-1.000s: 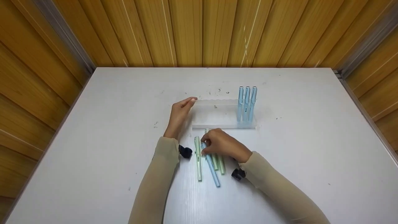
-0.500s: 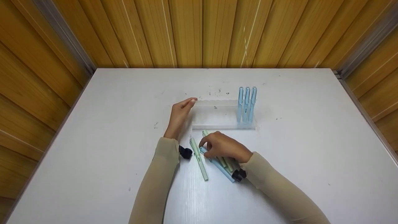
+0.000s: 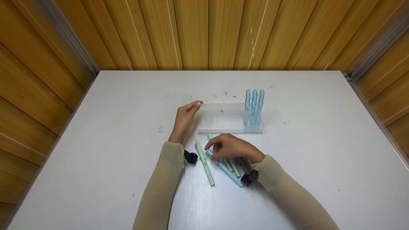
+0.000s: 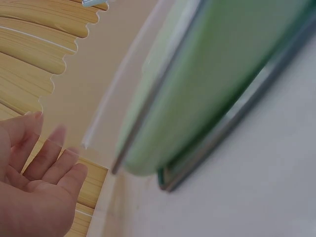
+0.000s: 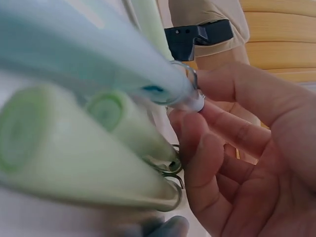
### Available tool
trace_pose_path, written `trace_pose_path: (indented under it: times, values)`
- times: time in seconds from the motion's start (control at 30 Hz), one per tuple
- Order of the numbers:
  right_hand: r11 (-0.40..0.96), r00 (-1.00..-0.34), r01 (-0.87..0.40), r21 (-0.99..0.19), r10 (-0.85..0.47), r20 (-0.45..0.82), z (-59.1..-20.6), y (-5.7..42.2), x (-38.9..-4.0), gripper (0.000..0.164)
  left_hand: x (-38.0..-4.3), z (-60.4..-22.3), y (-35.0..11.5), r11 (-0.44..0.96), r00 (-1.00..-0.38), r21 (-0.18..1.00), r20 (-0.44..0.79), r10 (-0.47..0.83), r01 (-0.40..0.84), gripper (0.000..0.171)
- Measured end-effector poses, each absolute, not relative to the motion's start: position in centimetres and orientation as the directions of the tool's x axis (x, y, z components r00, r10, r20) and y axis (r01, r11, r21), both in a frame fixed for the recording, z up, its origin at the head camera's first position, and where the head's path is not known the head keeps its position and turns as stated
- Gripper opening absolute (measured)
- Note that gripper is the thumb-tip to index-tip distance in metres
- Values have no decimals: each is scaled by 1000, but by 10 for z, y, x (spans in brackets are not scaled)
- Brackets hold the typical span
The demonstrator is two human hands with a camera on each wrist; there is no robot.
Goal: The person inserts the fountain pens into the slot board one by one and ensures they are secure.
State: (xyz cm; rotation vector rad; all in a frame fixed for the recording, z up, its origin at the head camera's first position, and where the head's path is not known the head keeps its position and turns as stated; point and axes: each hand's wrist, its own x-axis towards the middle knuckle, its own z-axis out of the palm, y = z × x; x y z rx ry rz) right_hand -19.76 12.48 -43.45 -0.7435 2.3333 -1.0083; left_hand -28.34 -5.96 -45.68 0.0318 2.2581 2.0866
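Observation:
At the upper left corner of a clear scalloped pen rack [image 3: 223, 130], my left hand [image 3: 185, 119] holds the edge between thumb and fingers. In the left wrist view its curled fingers [image 4: 59, 163] show by the wavy rim. My right hand [image 3: 238, 147] pinches the cap end of a light blue pen [image 3: 232, 176], which slants on the table; the right wrist view shows this pen's clip end [image 5: 182, 89] between thumb and forefinger. A green pen [image 3: 205, 164] lies left of it. More green pens [image 3: 235, 169] lie partly under the right hand.
Three light blue pens [image 3: 254, 107] stand upright side by side at the rack's right end. The white table [image 3: 96, 143] extends around it, with wood-look panels [image 3: 191, 35] behind. Black wrist cameras [image 3: 191, 157] sit near the pens.
The blue pen's lower end has swung right, and the loose green pens have turned the same way. My right hand has shifted slightly right and down. The left hand stays on the rack.

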Motion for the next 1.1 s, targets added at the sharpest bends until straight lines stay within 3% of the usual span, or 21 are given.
trace_pose_path:
  times: [0.6, 1.1]
  values:
    - [478, -734, -224, -849, -656, -176, -417, 143, -203, 32, -286, -455, -57, 102, -998, 995, -7, 63, -1, 35]
    - [424, -864, -183, -887, -499, -61, -386, 170, -214, 33, -285, -458, -59, 136, -998, 991, -14, 63, -6, 36]
